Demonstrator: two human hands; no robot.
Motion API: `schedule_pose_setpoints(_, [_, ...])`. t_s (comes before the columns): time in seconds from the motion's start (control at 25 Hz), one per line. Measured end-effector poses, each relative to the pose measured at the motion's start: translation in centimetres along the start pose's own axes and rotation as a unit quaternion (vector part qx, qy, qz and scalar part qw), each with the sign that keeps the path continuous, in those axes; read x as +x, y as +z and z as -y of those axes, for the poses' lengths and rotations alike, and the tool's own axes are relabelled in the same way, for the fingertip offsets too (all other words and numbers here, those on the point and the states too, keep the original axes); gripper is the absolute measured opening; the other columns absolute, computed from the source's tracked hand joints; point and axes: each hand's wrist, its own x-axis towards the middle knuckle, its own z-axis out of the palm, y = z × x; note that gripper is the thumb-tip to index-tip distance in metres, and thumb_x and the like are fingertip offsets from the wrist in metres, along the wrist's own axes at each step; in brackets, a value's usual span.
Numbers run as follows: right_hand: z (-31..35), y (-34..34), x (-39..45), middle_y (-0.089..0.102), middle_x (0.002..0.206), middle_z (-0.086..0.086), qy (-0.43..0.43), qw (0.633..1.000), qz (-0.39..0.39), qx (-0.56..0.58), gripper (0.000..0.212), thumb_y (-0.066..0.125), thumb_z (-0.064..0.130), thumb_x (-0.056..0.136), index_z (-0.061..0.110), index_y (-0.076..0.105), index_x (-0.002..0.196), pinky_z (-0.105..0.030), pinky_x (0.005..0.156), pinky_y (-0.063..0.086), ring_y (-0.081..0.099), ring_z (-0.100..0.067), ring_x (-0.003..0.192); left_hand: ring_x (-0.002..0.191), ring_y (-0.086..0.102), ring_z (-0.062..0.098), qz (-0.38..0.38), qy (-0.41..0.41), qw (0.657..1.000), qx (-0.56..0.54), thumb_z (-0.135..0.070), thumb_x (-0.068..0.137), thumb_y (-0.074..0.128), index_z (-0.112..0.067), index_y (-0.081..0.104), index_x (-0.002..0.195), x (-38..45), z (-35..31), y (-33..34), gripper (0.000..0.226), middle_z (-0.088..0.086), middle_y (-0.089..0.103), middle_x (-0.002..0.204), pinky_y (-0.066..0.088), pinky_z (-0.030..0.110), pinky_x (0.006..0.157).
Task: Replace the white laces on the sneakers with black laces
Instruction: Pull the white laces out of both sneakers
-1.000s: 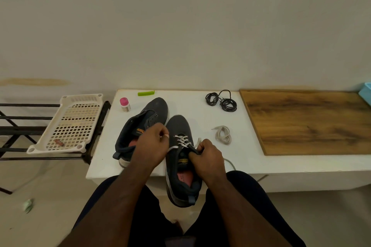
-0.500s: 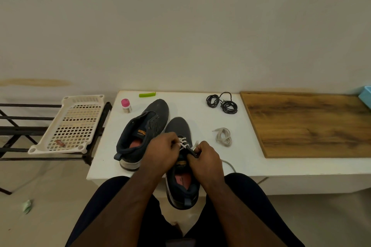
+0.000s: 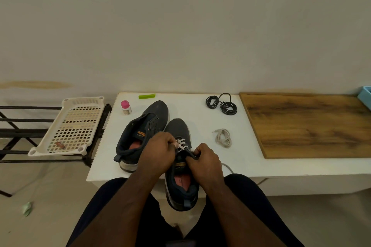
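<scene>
The left hand (image 3: pixel 158 152) has its fingers curled together, pinching the white lace (image 3: pixel 181 145) where it crosses the eyelets of the near sneaker (image 3: pixel 180 168). The right hand (image 3: pixel 204 161) has its fingers clamped on the dark tongue edge of that same shoe, just beside the lace. This sneaker is dark grey knit with a reddish insole, and its heel hangs over the front edge of the white tabletop (image 3: pixel 196 118). The second sneaker (image 3: pixel 143 132), unlaced, lies just to its left, touching it. A removed white lace (image 3: pixel 223 138) lies loosely looped to the right, well apart from the hands. Farther back, the thin, cord-like black laces (image 3: pixel 221 104) lie in two coils near a wood-grain board (image 3: pixel 309 124).
</scene>
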Motion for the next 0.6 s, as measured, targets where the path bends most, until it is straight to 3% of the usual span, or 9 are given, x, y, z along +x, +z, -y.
schedule_pose_setpoints(0.12, [0.0, 0.1, 0.0, 0.058, 0.08, 0.006, 0.004, 1.0, 0.009, 0.005, 0.019, 0.064, 0.033, 0.083, 0.026, 0.046, 0.081, -0.03, 0.061, 0.043, 0.055, -0.013, 0.072, 0.086, 0.056, 0.008, -0.038, -0.066, 0.996, -0.034, -0.015, 0.093, 0.057, -0.026, 0.061, 0.082, 0.4, 0.8, -1.1, 0.016, -0.011, 0.058, 0.089, 0.036, 0.021, 0.07])
schedule_pose_setpoints(0.2, [0.1, 0.1, 0.1, 0.058, 0.079, 0.005, 0.001, 1.0, 0.008, 0.008, 0.019, 0.064, 0.032, 0.083, 0.026, 0.046, 0.081, -0.03, 0.062, 0.044, 0.055, -0.014, 0.072, 0.095, 0.056, 0.01, -0.014, -0.019, 1.0, -0.003, -0.027, 0.089, 0.06, -0.03, 0.064, 0.091, 0.0, 1.2, -0.9, 0.006, -0.013, 0.061, 0.095, 0.041, 0.026, 0.081])
schedule_pose_setpoints(0.32, [0.2, 0.0, 0.0, 0.058, 0.078, 0.005, -0.002, 1.0, 0.009, 0.013, 0.019, 0.064, 0.031, 0.083, 0.025, 0.046, 0.081, -0.029, 0.059, 0.042, 0.054, -0.014, 0.07, 0.108, 0.052, 0.014, 0.05, 0.03, 0.996, 0.069, -0.045, 0.08, 0.061, -0.038, 0.066, 0.105, -0.7, 0.8, 0.4, 0.027, -0.016, 0.064, 0.109, 0.046, 0.038, 0.093])
schedule_pose_setpoints(0.48, [0.3, -0.2, -0.2, 0.058, 0.079, 0.006, -0.001, 1.0, 0.008, 0.007, 0.02, 0.064, 0.03, 0.084, 0.027, 0.044, 0.08, -0.027, 0.058, 0.038, 0.053, -0.012, 0.07, 0.1, 0.054, 0.015, -0.003, 0.031, 0.997, 0.068, -0.03, 0.088, 0.063, -0.03, 0.066, 0.086, -0.4, -0.2, 0.2, 0.004, -0.013, 0.063, 0.097, 0.046, 0.038, 0.087])
schedule_pose_setpoints(0.6, [0.3, -0.2, -0.2, 0.058, 0.08, 0.007, 0.001, 1.0, 0.014, 0.005, 0.021, 0.064, 0.03, 0.085, 0.029, 0.044, 0.08, -0.025, 0.059, 0.037, 0.053, -0.009, 0.071, 0.098, 0.057, 0.016, -0.051, -0.073, 0.996, -0.002, -0.024, 0.092, 0.057, -0.031, 0.06, 0.081, 0.1, 0.6, -1.5, 0.013, -0.012, 0.059, 0.096, 0.046, 0.042, 0.09])
